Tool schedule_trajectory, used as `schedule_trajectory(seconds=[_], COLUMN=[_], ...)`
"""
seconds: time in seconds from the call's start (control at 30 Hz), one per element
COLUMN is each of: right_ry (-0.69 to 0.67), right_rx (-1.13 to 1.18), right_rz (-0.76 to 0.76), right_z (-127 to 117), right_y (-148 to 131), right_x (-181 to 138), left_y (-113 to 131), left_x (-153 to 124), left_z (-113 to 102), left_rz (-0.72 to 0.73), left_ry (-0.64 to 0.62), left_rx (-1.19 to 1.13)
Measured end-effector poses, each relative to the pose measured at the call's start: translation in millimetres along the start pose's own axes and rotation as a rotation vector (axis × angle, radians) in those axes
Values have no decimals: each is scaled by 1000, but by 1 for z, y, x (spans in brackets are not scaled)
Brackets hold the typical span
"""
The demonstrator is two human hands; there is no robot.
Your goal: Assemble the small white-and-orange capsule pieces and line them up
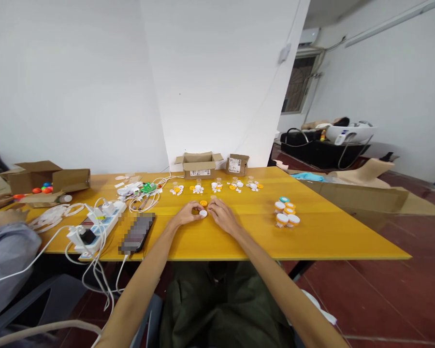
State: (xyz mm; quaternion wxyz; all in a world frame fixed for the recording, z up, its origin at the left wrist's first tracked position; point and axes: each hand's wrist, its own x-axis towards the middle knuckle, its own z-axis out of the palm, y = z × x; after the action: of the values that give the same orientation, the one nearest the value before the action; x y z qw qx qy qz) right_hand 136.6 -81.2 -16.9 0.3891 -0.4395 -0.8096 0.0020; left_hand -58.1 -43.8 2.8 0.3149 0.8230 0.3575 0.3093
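Observation:
My left hand (189, 214) pinches a small white round disc (203, 213) at its edge, just above the table. Close beside it, my right hand (223, 216) has its fingers drawn together; whatever they hold, if anything, is too small to make out. An orange round lid (203, 203) lies just beyond the two hands. Farther back, several little groups of white and orange round parts (197, 189) lie in a row, each near a small clear jar (219, 181).
Stacked jars with white, orange and teal lids (282, 218) stand on the right. Two cardboard boxes (199, 169) are at the back. To the left lie a phone (139, 234), a power strip (103, 229) with tangled cables, and a circuit board (148, 187). Another person's sleeve (12, 256) shows far left.

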Motion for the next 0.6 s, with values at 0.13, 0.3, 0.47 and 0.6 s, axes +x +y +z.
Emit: schedule_trajectory(seconds=[0.13,0.3,0.47,0.6], right_ry=[-7,4,13,-2], right_rx=[-1,-8,-9,-17], right_rz=[-4,-4,9,-2], right_z=[0,0,-3,-4], right_y=[-3,-2,-3,-6], right_x=[-1,-1,0,0], left_y=[1,4,11,11], left_x=[0,-1,-1,0], left_z=[0,0,-4,-9], left_rz=[-1,-13,-19,-43], left_ry=[7,19,73,178], left_rx=[1,-3,-31,-23])
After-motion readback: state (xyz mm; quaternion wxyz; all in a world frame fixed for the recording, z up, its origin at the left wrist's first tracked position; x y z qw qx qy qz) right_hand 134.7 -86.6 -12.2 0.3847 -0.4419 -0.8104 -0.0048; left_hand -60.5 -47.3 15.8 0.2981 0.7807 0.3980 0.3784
